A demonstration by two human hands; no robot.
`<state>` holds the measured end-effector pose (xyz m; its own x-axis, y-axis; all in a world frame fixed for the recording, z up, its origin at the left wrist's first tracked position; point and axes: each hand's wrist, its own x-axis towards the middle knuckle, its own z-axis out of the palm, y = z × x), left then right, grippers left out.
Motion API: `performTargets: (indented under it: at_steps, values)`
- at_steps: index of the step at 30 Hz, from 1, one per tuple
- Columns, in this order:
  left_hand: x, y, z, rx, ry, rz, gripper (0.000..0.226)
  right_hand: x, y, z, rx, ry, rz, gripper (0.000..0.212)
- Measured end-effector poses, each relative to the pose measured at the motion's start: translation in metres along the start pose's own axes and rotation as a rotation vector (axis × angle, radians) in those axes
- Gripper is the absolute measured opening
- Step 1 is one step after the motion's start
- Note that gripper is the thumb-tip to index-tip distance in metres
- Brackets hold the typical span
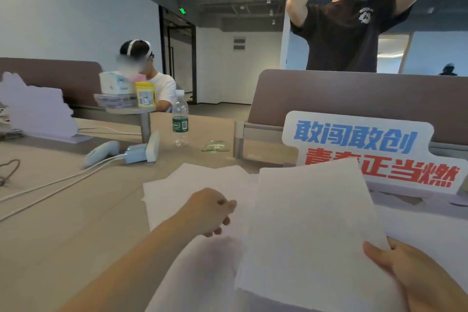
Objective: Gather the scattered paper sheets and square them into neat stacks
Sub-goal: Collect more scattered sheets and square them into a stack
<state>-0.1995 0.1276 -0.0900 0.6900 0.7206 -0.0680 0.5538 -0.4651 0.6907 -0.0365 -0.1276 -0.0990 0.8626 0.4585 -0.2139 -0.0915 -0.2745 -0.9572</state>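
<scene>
Closest in, at five o'clock, the right hand (410, 276) pinches the lower right corner of a held sheet (311, 230), thumb on top and fingers beneath, so the paper stands tilted above the desk. More loose sheets (192, 185) lie spread on the table (63, 223) beneath and to the left of it, overlapping at uneven angles from six o'clock up to the centre. The left hand (207, 210) hovers over them near the centre with its fingers curled downward; whether it grasps a sheet or only touches the paper cannot be told. Beyond the held sheet, at two o'clock, a white sign (367, 149) with blue and red characters stands on the desk, its lower edge partly hidden by the paper. Farther off, toward eleven o'clock, a green packet (215, 146), a water bottle (180, 119) and a white charger (141, 152) with cables sit apart from the paper. Behind them a seated person (164, 88) is at ten o'clock, and a standing person (349, 33) with raised arms at one o'clock.
</scene>
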Motion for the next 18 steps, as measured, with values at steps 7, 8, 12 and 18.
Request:
performTargets:
  at_steps: [7, 8, 12, 18]
  values:
    - [0.05, -0.087, -0.035, 0.554, 0.179, -0.158, 0.08, -0.001, -0.015, 0.035, 0.12, -0.048, 0.018, 0.019]
    - [0.053, -0.093, -0.033, 0.589, 0.142, -0.166, 0.08, -0.001, -0.021, 0.045, 0.135, -0.083, 0.043, 0.011]
    - [0.055, -0.1, -0.033, 0.65, 0.032, -0.141, 0.071, 0.008, -0.031, 0.087, 0.242, -0.099, 0.102, 0.015]
    - [0.048, -0.089, -0.059, 0.74, 0.159, -0.024, 0.037, 0.014, -0.018, 0.134, 0.299, -0.036, 0.183, 0.012]
